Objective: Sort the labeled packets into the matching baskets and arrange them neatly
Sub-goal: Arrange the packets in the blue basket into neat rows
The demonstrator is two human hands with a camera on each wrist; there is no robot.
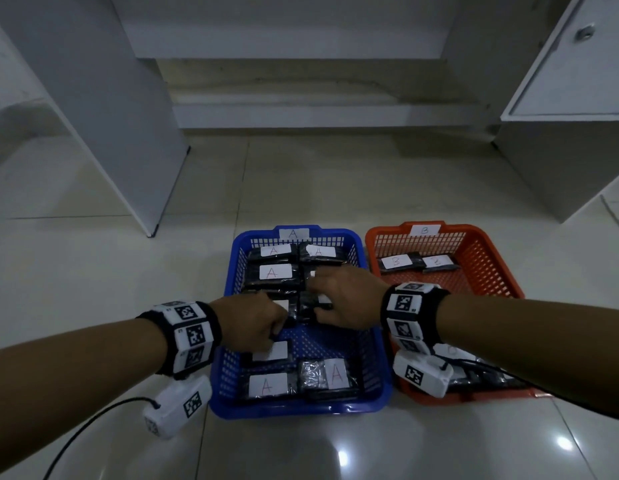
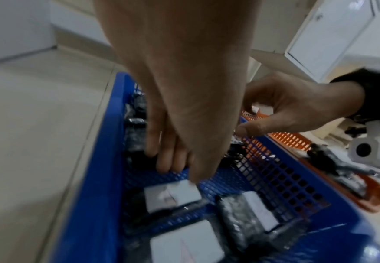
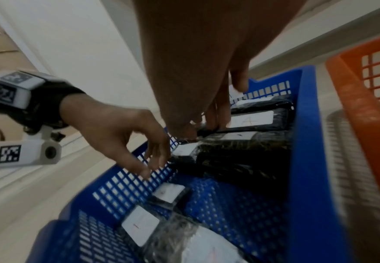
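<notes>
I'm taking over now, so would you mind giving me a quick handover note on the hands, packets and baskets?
Left hand: over the blue basket, fingers curled at a black packet in its middle; hold unclear.
Right hand: fingers and thumb on the next packet.
Done: A packets lie in rows at blue's far end; two B packets lie in the orange basket.
Left: blue's near packets lie uneven, one turned sideways; straighten them.
</notes>
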